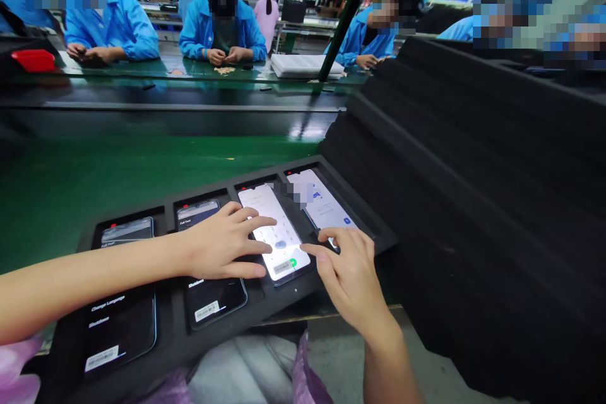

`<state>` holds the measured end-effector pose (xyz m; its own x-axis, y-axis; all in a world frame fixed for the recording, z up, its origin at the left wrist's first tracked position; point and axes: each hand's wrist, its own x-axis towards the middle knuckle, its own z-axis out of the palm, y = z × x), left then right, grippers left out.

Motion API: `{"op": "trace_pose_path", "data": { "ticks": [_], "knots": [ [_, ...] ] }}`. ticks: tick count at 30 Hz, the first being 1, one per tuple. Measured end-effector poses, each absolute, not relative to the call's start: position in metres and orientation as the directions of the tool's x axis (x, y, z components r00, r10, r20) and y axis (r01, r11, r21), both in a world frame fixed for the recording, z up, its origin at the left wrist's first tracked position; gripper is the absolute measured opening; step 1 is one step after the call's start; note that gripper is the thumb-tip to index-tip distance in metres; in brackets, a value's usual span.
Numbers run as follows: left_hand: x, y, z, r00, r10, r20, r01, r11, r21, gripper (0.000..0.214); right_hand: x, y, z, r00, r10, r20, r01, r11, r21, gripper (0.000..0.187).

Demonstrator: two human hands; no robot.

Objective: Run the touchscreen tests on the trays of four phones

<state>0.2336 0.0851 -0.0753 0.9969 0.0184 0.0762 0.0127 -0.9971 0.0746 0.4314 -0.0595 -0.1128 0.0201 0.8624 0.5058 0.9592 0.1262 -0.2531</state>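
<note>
Several smartphones lie in the slots of a black foam tray. My left hand is spread over the third smartphone, whose lit white screen shows a dial pad; its fingertips are on or just above the glass. From the right, my right hand points its index finger at the same screen's right edge, holding nothing. The rightmost smartphone shows a pale screen, partly behind my right fingers. Beneath my left forearm, the leftmost smartphone and second smartphone show dark text menus and barcode labels.
A tall stack of black foam trays rises on the right. Behind the tray runs a green work surface. Across the line, co-workers in blue sit at a bench, with a red bin at left and a white stack nearer the middle.
</note>
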Motion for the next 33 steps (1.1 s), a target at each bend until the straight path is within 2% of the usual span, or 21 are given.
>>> {"op": "trace_pose_path", "data": {
  "ticks": [7, 13, 17, 20, 23, 25, 29, 33],
  "knots": [
    [0.238, 0.08, -0.073, 0.997, -0.044, 0.06, -0.049, -0.995, 0.087, 0.048, 0.433, -0.06, -0.116, 0.022, 0.9, 0.435, 0.961, 0.101, -0.259, 0.035],
    [0.238, 0.081, -0.074, 0.998, -0.038, 0.053, -0.043, -0.996, 0.084, 0.046, 0.434, -0.061, -0.117, 0.033, 0.884, 0.467, 0.959, 0.103, -0.263, 0.036],
    [0.236, 0.081, -0.073, 0.997, -0.038, 0.066, -0.045, -0.994, 0.102, 0.047, 0.448, -0.065, -0.119, 0.186, 0.775, 0.604, 0.955, 0.002, -0.297, 0.038],
    [0.235, 0.083, -0.07, 0.995, -0.008, 0.097, -0.02, -0.992, 0.126, 0.048, 0.466, -0.066, -0.121, 0.361, 0.683, 0.635, 0.917, -0.139, -0.373, 0.04],
    [0.236, 0.085, -0.068, 0.996, 0.015, 0.087, 0.004, -0.992, 0.129, 0.048, 0.486, -0.063, -0.124, 0.466, 0.655, 0.595, 0.874, -0.237, -0.423, 0.045],
    [0.237, 0.084, -0.068, 0.997, 0.005, 0.08, -0.005, -0.992, 0.123, 0.046, 0.497, -0.059, -0.127, 0.496, 0.679, 0.542, 0.853, -0.261, -0.453, 0.047],
    [0.238, 0.063, -0.069, 0.986, -0.069, 0.148, -0.082, -0.994, 0.078, 0.043, 0.512, -0.051, -0.133, 0.525, 0.749, 0.404, 0.805, -0.282, -0.523, 0.049],
    [0.235, 0.025, -0.074, 0.968, -0.151, 0.201, -0.153, -0.988, -0.007, 0.038, 0.515, -0.047, -0.136, 0.535, 0.75, 0.389, 0.796, -0.292, -0.531, 0.051]
  ]
}}
